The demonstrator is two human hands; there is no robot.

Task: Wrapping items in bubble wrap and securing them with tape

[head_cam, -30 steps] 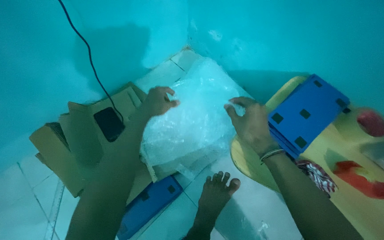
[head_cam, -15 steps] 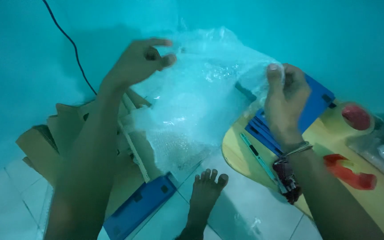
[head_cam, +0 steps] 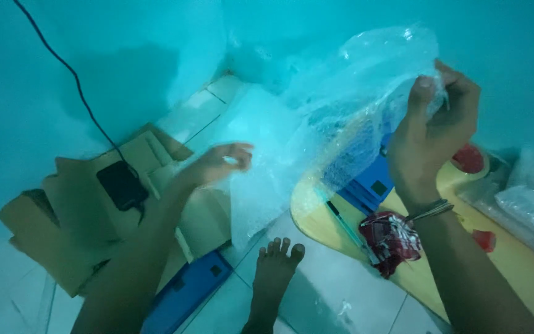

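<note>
A large clear sheet of bubble wrap [head_cam: 316,130] hangs lifted in front of me. My right hand [head_cam: 431,133] pinches its upper right edge, raised high. Lower and to the left, my left hand [head_cam: 220,162] touches the sheet's left edge, fingers curled at it; the hand is blurred. Behind the sheet a blue panel with square holes [head_cam: 369,179] lies on a yellow rounded board [head_cam: 319,222]. My bare foot [head_cam: 276,266] rests on the tiled floor below the sheet.
Flattened cardboard [head_cam: 63,216] with a black adapter [head_cam: 122,184] and its cable lies at the left. Another blue panel [head_cam: 186,291] sits on the floor by it. A red crumpled wrapper [head_cam: 390,238], red pieces [head_cam: 468,158] and more clear plastic [head_cam: 529,204] lie at the right.
The bubble wrap went from lying on the floor to being lifted. My right hand rose and moved right with its edge; my left hand dropped lower along the left edge.
</note>
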